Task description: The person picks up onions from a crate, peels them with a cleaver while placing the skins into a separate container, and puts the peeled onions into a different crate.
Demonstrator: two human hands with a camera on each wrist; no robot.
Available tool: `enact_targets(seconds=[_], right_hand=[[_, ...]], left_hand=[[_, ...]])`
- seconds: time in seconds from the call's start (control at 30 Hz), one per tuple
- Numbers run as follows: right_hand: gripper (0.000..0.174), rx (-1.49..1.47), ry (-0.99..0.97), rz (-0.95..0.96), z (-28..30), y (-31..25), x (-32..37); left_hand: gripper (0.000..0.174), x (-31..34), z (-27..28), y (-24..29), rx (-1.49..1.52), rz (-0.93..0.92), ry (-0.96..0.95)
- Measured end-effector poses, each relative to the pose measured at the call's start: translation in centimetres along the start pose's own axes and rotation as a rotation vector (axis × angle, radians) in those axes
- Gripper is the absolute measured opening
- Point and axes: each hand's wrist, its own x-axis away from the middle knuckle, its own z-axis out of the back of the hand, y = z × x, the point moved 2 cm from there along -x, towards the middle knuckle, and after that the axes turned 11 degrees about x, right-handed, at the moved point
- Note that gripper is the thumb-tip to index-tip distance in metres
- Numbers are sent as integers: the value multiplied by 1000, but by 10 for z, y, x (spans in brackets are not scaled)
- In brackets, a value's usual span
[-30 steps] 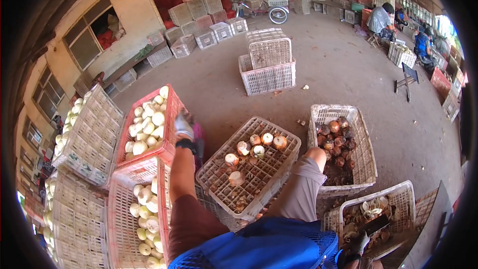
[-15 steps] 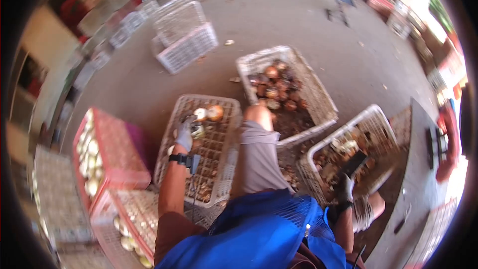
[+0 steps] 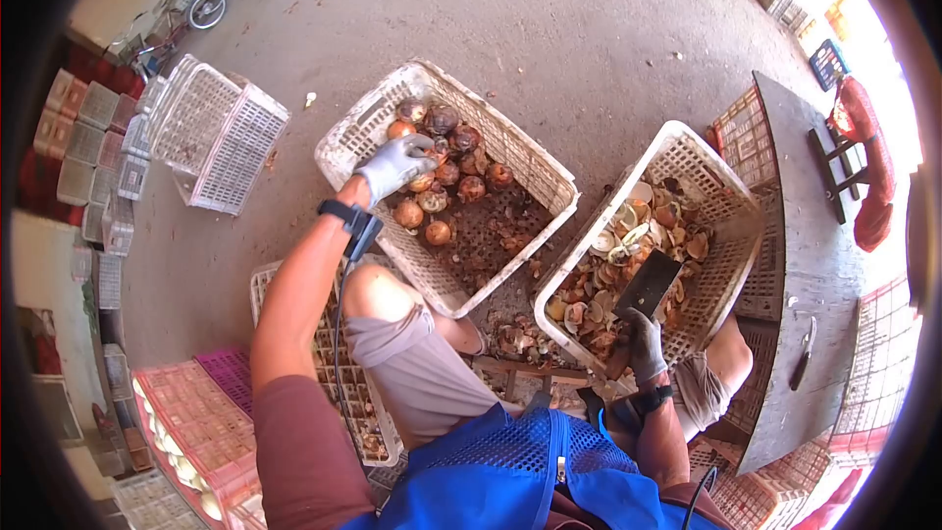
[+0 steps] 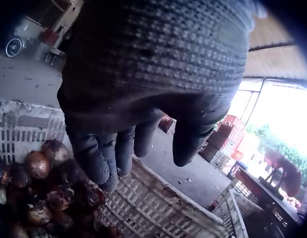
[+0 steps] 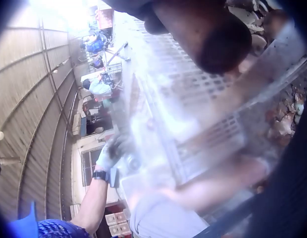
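My gloved left hand (image 3: pixel 394 167) is over the brown-skinned onions (image 3: pixel 472 188) in the white crate (image 3: pixel 535 175), its fingers reaching across the nearest ones. In the left wrist view the fingers (image 4: pixel 124 151) hang loosely, with nothing between them and the thumb. My right hand (image 3: pixel 645 345), also gloved, grips a cleaver (image 3: pixel 652 281) with a broad dark blade. Its thick wooden handle (image 5: pixel 200 34) shows at the top of the right wrist view. The blade lies over a second white crate (image 3: pixel 721 186) that contains onion peels and cut ends (image 3: pixel 587 306).
Right of the scrap crate stands a dark board (image 3: pixel 824 304) with a knife (image 3: pixel 805 353) lying on it. A latticed crate (image 3: pixel 378 412) sits partly behind my left knee. Pink crates (image 3: pixel 191 407) of peeled onions are at lower left, stacked white crates (image 3: pixel 231 137) farther off.
My view has swung right. My left hand has gone from the pink crate of peeled onions, past the latticed crate, to the brown onions. The right hand keeps the cleaver over the scrap crate.
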Motion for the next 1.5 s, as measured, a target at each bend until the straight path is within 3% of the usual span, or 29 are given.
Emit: enact_targets(seconds=[0.07,0.2,0.23,0.37,0.43,0.6,0.73,0.83,0.87,1.07,1.2,1.23,1.3,1.37,1.43,1.5], right_hand=[[10,-44,-26,-56,1,2,-13],[9,-39,-6,-151,-2,0,-19],[9,-23,8,-156,-4,-2,-20],[10,-7,46,-185,-2,8,-33],[10,-18,65,-210,-8,2,-31],[15,-32,64,-275,-11,3,-34],[16,-39,47,-304,-10,6,-39],[16,-8,62,-300,-8,14,-43],[16,16,61,-299,-10,13,-43],[16,54,53,-292,-15,12,-42],[16,119,84,-245,-18,5,-40],[17,123,74,-248,-16,7,-40],[18,138,52,-264,-11,11,-41],[19,139,40,-270,-12,9,-40],[20,187,29,-240,-15,6,-38],[21,282,32,-169,-20,2,-40]], left_hand=[[46,-38,-8,-2,-106,90,-93],[48,-118,15,-73,-219,158,101],[49,-128,21,-90,-110,228,170],[37,-166,55,-205,-340,289,279],[58,-150,44,-189,-529,407,272],[82,-157,0,-193,-844,773,149],[82,-160,-21,-196,-851,816,182],[82,-173,-9,-265,-722,835,152],[76,-149,-25,-222,-713,781,104],[80,-137,-113,-233,-805,728,-263],[71,-148,-111,-213,-722,666,-662],[67,-158,-102,-210,-814,529,-586],[55,-164,-74,-124,-840,426,-314],[44,-182,-38,-103,-729,182,67],[40,-198,-15,-63,-924,151,289],[43,-239,11,-79,-1136,116,192]])
